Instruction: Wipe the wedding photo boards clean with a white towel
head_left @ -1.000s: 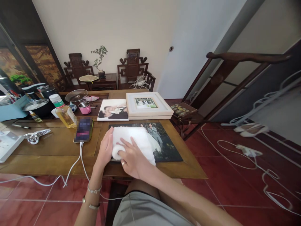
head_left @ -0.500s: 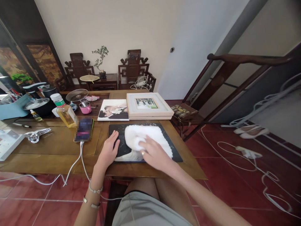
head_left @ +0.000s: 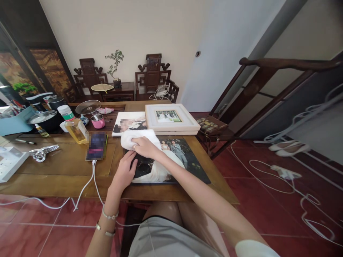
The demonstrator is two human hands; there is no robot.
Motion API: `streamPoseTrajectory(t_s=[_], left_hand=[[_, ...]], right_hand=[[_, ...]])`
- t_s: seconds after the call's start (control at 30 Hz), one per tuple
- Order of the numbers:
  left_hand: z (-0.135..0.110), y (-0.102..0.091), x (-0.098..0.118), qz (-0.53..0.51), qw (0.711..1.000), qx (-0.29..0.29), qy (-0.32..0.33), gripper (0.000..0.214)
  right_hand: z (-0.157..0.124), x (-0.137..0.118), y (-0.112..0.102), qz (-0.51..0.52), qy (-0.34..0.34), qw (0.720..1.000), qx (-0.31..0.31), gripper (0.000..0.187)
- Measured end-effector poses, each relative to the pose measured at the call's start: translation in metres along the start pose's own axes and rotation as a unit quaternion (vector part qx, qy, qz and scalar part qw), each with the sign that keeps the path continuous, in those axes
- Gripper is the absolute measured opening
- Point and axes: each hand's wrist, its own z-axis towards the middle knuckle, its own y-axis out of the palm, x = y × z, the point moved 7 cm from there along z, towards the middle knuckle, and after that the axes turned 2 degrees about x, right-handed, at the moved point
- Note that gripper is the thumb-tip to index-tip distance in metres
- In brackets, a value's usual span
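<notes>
Head view: right hand (head_left: 145, 147) clenches cloth (head_left: 140, 134); left hand (head_left: 124, 172), fingers slightly parted, touches photo (head_left: 158, 172).

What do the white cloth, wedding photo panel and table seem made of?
White cloth: likely terry towelling, matte and fluffy, in thick folds. Wedding photo panel: perhaps a smooth laminated print, lying flat; core unclear. Table: apparently varnished wood, brown with panel seams and sheen.

Soft indoor light, with stretched, slightly blurred outer edges.
</notes>
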Motion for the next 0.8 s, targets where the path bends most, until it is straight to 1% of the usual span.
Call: streamPoseTrajectory(t_s=[0.1,0.2,0.37,0.47,0.53,0.63,0.7,0.8], left_hand=[[0.0,-0.001,0.001,-0.002,1.0,0.002,-0.004,0.035],[-0.001,0.0,-0.001,-0.006,1.0,0.005,-0.006,0.036],[-0.002,0.001,-0.003,-0.007,1.0,0.002,-0.006,0.036],[-0.002,0.002,-0.003,-0.001,1.0,-0.004,-0.008,0.036],[-0.001,0.001,-0.003,0.0,1.0,-0.005,-0.008,0.037],[0.0,0.0,-0.002,-0.005,1.0,-0.003,-0.009,0.037],[0.0,0.0,-0.002,-0.005,1.0,-0.005,-0.01,0.037],[0.0,0.001,-0.002,-0.007,1.0,-0.008,-0.013,0.037]], right_hand=[[-0.016,0.008,-0.006,-0.007,0.009,1.0,0.008,0.023],[-0.042,0.025,-0.018,-0.025,0.031,0.999,0.024,0.02],[-0.086,0.067,-0.046,-0.057,0.081,0.994,0.052,0.018],[-0.104,0.095,-0.066,-0.076,0.119,0.987,0.072,0.016],[-0.113,0.107,-0.076,-0.086,0.135,0.984,0.084,0.015],[-0.126,0.11,-0.079,-0.097,0.14,0.982,0.087,0.016],[-0.14,0.101,-0.074,-0.102,0.133,0.983,0.078,0.018],[-0.173,0.08,-0.066,-0.102,0.128,0.985,0.054,0.018]])
